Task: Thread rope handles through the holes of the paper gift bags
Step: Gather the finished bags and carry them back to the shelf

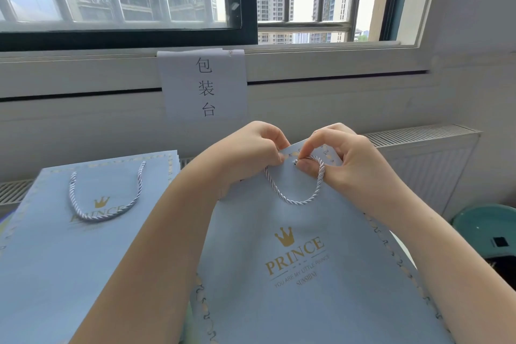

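Note:
A light blue paper gift bag (301, 274) with a gold crown and "PRINCE" print lies flat in front of me, its top edge lifted toward the window. A silver-white twisted rope handle (296, 200) hangs in a loop below that edge. My left hand (251, 153) pinches the top edge at the rope's left end. My right hand (343, 159) pinches the rope's right end at a small hole near the top edge; thumb and forefinger hide the rope tip.
A stack of the same blue bags (55, 246) lies at the left, the top one with a rope handle (106, 198) fitted. A paper sign (205, 86) hangs from the window sill. A radiator (427, 153) and a teal round object (488, 229) sit at the right.

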